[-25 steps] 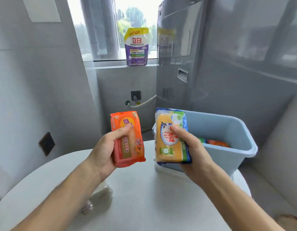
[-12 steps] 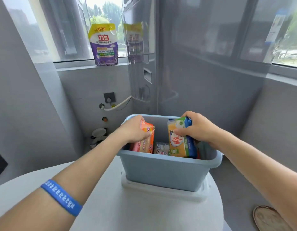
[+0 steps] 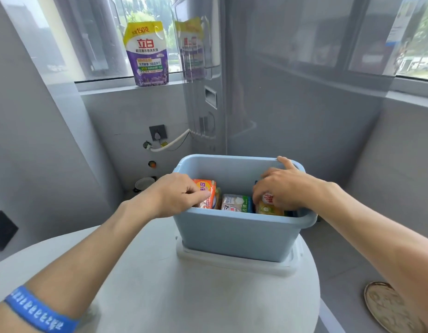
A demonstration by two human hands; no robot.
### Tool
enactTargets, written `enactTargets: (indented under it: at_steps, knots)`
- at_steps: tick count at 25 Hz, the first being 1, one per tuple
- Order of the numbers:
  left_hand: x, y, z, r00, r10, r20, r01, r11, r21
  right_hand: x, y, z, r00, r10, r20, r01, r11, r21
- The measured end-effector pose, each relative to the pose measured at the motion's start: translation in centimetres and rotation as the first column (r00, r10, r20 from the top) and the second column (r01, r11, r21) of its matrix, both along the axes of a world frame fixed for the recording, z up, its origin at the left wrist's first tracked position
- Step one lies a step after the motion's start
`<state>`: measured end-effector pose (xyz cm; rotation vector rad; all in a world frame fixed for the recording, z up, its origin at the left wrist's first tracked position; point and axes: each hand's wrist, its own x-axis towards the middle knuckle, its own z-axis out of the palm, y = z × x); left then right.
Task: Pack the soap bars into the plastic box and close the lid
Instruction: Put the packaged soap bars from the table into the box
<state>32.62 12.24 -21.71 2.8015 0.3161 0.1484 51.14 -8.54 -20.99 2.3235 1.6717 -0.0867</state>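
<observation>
A light blue plastic box stands on a white lid at the far edge of the round table. Both hands reach inside it. My left hand grips an orange soap bar at the box's left side. My right hand presses down on a yellow and blue soap bar at the right side, one finger touching the far rim. A white and green soap bar lies between them on the bottom.
The round white table carries the box near its far edge. A purple detergent pouch stands on the window sill. A grey appliance rises behind the box. A woven mat lies on the floor at right.
Both hands carried their soap bars from above the table into the box and have pushed them lower. The view has turned toward the box.
</observation>
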Motion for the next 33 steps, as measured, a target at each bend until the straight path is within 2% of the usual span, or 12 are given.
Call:
enactTargets:
  at_steps: [5, 8, 10, 12, 16, 18, 20, 22, 24, 28, 31, 33]
  knots:
    - [-1.7, -0.9, -0.7, 0.998, -0.022, 0.062, 0.02, 0.999, 0.038, -1.1, -0.1, 0.4, 0.998, -0.053, -0.017, 0.054, 0.997, 0.055]
    - [-4.2, -1.9, -1.4, 0.947, 0.034, 0.319, -0.004, 0.996, -0.093, -3.5, 1.0, 1.8, 0.972, -0.09, -0.218, 0.15, 0.95, 0.275]
    - [-7.3, -2.1, -1.8, 0.87, 0.109, 0.48, -0.021, 0.983, -0.184, -7.0, 2.6, 2.1, 0.945, 0.0, -0.328, 0.157, 0.878, 0.453]
    - [-10.7, -1.3, -2.2, 0.825, 0.226, 0.517, -0.103, 0.961, -0.256, -11.3, 4.0, 2.1, 0.941, 0.132, -0.313, 0.062, 0.84, 0.54]
    - [-20.2, 3.4, -2.7, 0.599, 0.679, 0.425, -0.449, 0.724, -0.524, -21.5, 6.7, -0.3, 0.872, 0.396, -0.289, -0.15, 0.777, 0.612]
    - [-24.3, 5.4, -3.3, 0.537, 0.79, 0.296, -0.584, 0.601, -0.546, -25.8, 8.5, -2.2, 0.825, 0.474, -0.308, -0.256, 0.799, 0.544]
    - [-27.4, 6.6, -4.3, 0.624, 0.774, 0.111, -0.642, 0.588, -0.492, -29.1, 11.1, -4.2, 0.795, 0.516, -0.32, -0.347, 0.819, 0.457]
    - [-29.7, 6.5, -5.3, 0.78, 0.603, -0.169, -0.611, 0.675, -0.414, -31.2, 14.0, -5.9, 0.803, 0.519, -0.292, -0.41, 0.837, 0.362]
    - [-31.5, 6.7, -6.4, 0.814, 0.434, -0.385, -0.559, 0.766, -0.319, -32.3, 16.9, -7.4, 0.835, 0.503, -0.223, -0.45, 0.858, 0.249]
    - [-31.5, 6.5, -8.5, 0.812, 0.474, -0.341, -0.538, 0.835, -0.119, -32.0, 19.7, -10.2, 0.866, 0.448, -0.22, -0.431, 0.894, 0.124]
    - [-30.3, 5.6, -9.3, 0.853, 0.452, -0.259, -0.487, 0.87, -0.084, -30.6, 19.6, -10.5, 0.845, 0.437, -0.308, -0.396, 0.899, 0.188]
    - [-30.5, 5.3, -9.5, 0.891, 0.387, -0.239, -0.431, 0.886, -0.17, -29.8, 18.8, -10.7, 0.824, 0.44, -0.357, -0.372, 0.895, 0.246]
